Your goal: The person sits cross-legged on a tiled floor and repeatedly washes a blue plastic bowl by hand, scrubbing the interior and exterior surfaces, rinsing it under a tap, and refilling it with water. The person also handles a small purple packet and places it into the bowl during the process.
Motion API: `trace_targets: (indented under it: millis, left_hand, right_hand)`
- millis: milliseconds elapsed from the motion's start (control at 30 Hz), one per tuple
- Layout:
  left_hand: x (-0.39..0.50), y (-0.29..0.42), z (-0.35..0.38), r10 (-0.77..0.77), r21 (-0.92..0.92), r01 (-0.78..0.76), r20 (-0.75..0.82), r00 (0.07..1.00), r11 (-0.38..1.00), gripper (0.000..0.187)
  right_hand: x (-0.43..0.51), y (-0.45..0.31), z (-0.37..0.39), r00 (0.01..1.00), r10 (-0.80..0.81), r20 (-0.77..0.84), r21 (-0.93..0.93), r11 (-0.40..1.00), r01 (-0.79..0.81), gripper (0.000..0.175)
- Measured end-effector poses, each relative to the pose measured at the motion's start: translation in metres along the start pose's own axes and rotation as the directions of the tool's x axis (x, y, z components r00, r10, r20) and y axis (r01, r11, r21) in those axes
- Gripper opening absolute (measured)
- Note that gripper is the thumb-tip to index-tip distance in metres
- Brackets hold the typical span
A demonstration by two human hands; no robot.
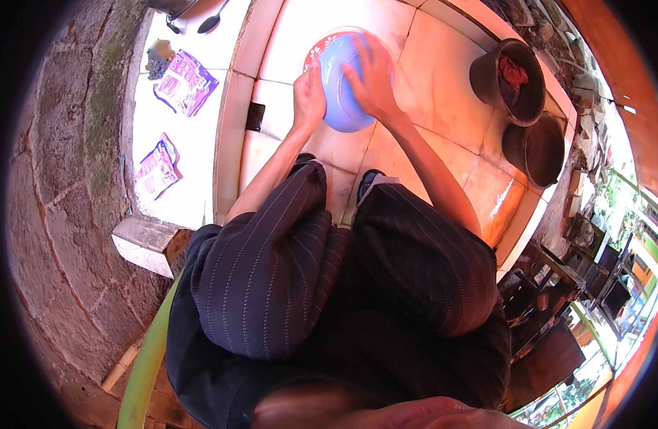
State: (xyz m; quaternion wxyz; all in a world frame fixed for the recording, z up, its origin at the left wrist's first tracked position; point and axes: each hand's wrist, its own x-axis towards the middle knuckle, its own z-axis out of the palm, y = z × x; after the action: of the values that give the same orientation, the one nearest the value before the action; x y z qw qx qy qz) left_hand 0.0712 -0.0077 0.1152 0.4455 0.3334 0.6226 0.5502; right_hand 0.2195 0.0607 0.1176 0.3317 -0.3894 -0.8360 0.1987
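A blue plastic bowl (342, 102) is tilted on its side, its outer base towards me, over the tiled floor in front of my feet. My left hand (309, 96) grips its left edge, with the thumb up along the side. Against the upper right of the bowl lies my right hand (373, 80), fingers spread on its outer surface. Behind the bowl is a red dish with a white flower pattern (313, 51), mostly hidden. Whether the bowl touches the dish, I cannot tell.
Two dark buckets stand at the right, one (481, 80) with red cloth inside, the other (546, 153) tipped. On the white ledge (195, 139) at the left lie two purple packets (187, 83), a dark scourer (158, 64) and a black spoon (210, 22). A drain opening (255, 116) is beside the ledge.
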Motion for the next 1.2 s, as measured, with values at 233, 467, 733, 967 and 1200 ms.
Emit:
trace_targets:
  millis: [233,467,733,967,1200]
  left_hand:
    - [-0.014,0.018,0.002,0.156,-0.020,-0.154,0.097,0.983,0.988,0.047]
    - [0.001,0.004,-0.012,0.044,-0.090,-0.027,0.184,0.982,0.996,0.052]
    - [-0.006,0.014,-0.009,0.068,-0.089,-0.052,0.197,0.978,0.995,0.049]
    - [0.010,0.038,-0.001,-0.224,-0.492,0.164,-0.065,0.972,0.855,0.050]
    - [0.002,-0.024,0.007,-0.210,-0.488,0.177,-0.015,0.977,0.855,0.052]
  right_hand:
    - [0.032,-0.021,-0.020,0.983,-0.177,0.049,-0.087,0.980,0.181,0.031]
    - [0.048,0.005,-0.056,0.774,0.595,0.216,0.001,0.793,-0.610,0.036]
    - [0.058,-0.023,-0.043,0.988,0.003,0.152,-0.084,0.996,0.010,0.044]
    - [0.015,0.003,-0.010,0.967,0.116,-0.227,-0.175,0.972,-0.158,0.064]
    - [-0.016,-0.054,0.007,0.958,-0.139,0.250,-0.110,0.979,0.170,0.069]
